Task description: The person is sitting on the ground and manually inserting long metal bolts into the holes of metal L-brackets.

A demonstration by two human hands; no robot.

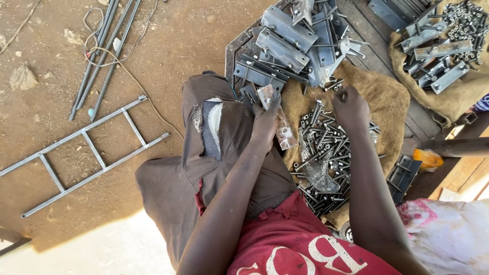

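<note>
Left hand [266,122] gripping plastic bag [281,130], left of bolts [326,153] | Right hand [350,108] above bolts, fingers closed, contents hidden | Brackets [293,43] beyond bolts

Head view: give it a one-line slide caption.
Left hand holds a small plastic bag; right hand picks over bolts on burlap.

Left hand [265,125] gripping plastic bag [281,130], right hand [350,108] over bolts [326,147]

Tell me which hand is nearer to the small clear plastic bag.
Left. The left hand touches the small clear plastic bag, apparently holding it against the lap. The right hand is apart from it, above the pile of grey metal bolts on the burlap sack.
</note>
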